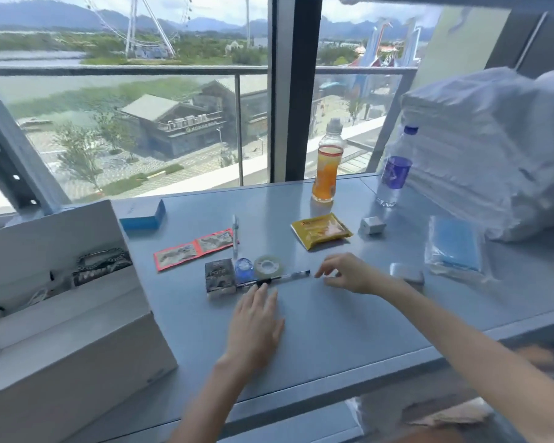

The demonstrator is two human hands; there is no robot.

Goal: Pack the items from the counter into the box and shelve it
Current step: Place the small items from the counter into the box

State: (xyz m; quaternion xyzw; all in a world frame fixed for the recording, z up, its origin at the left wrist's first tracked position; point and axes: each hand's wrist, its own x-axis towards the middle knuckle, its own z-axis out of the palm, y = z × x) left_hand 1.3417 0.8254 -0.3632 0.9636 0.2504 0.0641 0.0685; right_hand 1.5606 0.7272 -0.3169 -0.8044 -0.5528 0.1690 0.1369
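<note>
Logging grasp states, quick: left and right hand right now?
Left hand: open, flat on the counter, next to the pen.
Right hand: open, loosely curled near the pen's tip, holding nothing.

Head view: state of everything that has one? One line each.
white box, open, lid raised
orange drink bottle, upright, capped
water bottle, upright, capped
pen, lying flat, left fingertips at its grip
tape roll, lying flat
yellow packet, lying flat
left hand, open, fingers straight
right hand, fingers loosely curled, holds nothing
</note>
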